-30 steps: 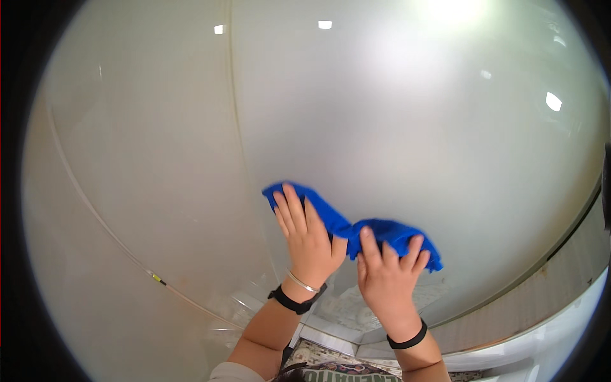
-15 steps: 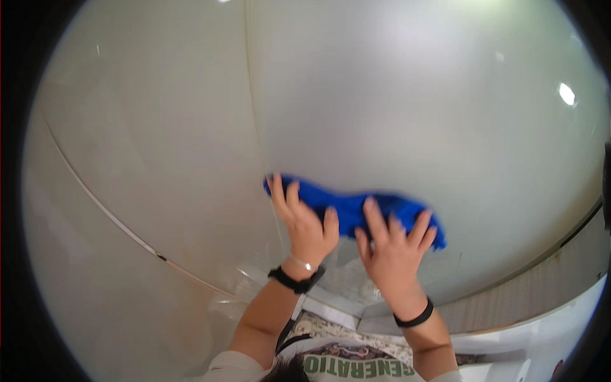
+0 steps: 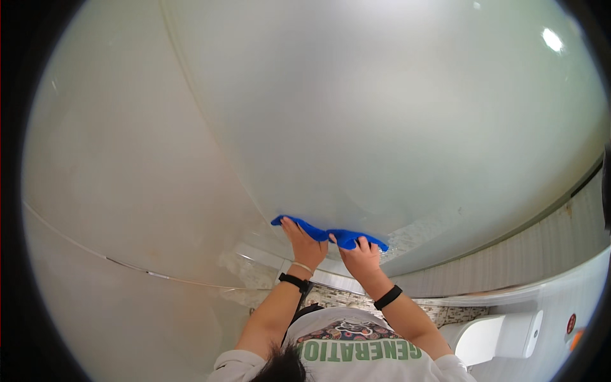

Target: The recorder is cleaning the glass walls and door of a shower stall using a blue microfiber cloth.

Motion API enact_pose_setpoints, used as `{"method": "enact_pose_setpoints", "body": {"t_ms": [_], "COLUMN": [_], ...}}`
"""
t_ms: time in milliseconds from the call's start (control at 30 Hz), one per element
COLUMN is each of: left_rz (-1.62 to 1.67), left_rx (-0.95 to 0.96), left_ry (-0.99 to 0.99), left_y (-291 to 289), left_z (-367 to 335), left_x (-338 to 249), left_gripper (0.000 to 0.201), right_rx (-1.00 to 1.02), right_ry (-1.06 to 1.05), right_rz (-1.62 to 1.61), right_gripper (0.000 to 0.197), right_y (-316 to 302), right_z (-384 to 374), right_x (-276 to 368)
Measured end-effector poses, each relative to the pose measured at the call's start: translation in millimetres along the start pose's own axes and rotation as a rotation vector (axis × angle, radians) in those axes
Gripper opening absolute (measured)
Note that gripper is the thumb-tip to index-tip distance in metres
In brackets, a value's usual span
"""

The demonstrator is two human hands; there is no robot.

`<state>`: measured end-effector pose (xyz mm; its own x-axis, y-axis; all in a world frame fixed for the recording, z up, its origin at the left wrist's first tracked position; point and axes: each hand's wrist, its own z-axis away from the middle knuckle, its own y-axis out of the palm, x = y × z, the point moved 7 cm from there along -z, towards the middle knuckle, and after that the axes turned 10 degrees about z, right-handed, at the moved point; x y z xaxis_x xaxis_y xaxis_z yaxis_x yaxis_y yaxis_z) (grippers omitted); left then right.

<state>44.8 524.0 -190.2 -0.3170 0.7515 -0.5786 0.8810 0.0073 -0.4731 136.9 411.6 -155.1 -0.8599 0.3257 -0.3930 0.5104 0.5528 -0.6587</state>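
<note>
1. Two hands are seen: the left hand [image 3: 309, 249] and the right hand [image 3: 361, 258], set near each other and apart.
2. One blue cloth [image 3: 347, 238] is held by both hands, at and just beyond the fingertips; its left part is covered by the left fingers, its right part by the right ones. The undersides of the fingers are hidden.
3. The cloth looks soft and matte, and is drawn into a long, narrow, creased strip, pinched thin between the hands.
4. One large pale panel [image 3: 394, 127], smooth and glossy, is spread out beyond the hands, and the cloth is laid against it. One long seam [image 3: 191, 83] is traced on it, beyond and to the left of the left hand.
5. Two black bands are worn, one per wrist: one at the left [image 3: 291, 280], with a squarish watch-like block, and a plain one at the right [image 3: 388, 297]. One thin, pale bracelet [image 3: 303, 266] is worn on the left wrist.
6. One white shirt [image 3: 363, 370], printed in green, is seen below the hands.
7. One smooth white toilet [image 3: 480, 337] is placed below and to the right of the right hand; a mottled floor [image 3: 334, 297] is glimpsed just below both hands.
</note>
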Motion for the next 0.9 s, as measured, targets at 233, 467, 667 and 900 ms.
{"method": "enact_pose_setpoints", "body": {"t_ms": [233, 467, 667, 900], "left_rz": [0.199, 0.011, -0.124, -0.248], "left_rx": [-0.040, -0.200, -0.103, 0.100], "left_ry": [0.009, 0.497, 0.511, 0.695], "left_y": [-1.4, -52.7, -3.5, 68.1], "left_z": [-33.2, -130.1, -72.0, 38.0], "left_x": [-62.7, -227.1, -210.5, -141.6], "left_gripper": [0.098, 0.082, 0.051, 0.053], "right_rx": [0.011, -0.320, -0.270, -0.035], "right_ry": [0.330, 0.594, 0.545, 0.531], "right_rz": [-0.057, 0.016, 0.149, -0.012], "right_gripper": [0.035, 0.067, 0.077, 0.077], "right_y": [-44.5, -160.9, -117.6, -33.3], "right_z": [-1.4, -84.3, -23.9, 100.9], "right_x": [-53.3, -163.9, -155.2, -108.1]}}
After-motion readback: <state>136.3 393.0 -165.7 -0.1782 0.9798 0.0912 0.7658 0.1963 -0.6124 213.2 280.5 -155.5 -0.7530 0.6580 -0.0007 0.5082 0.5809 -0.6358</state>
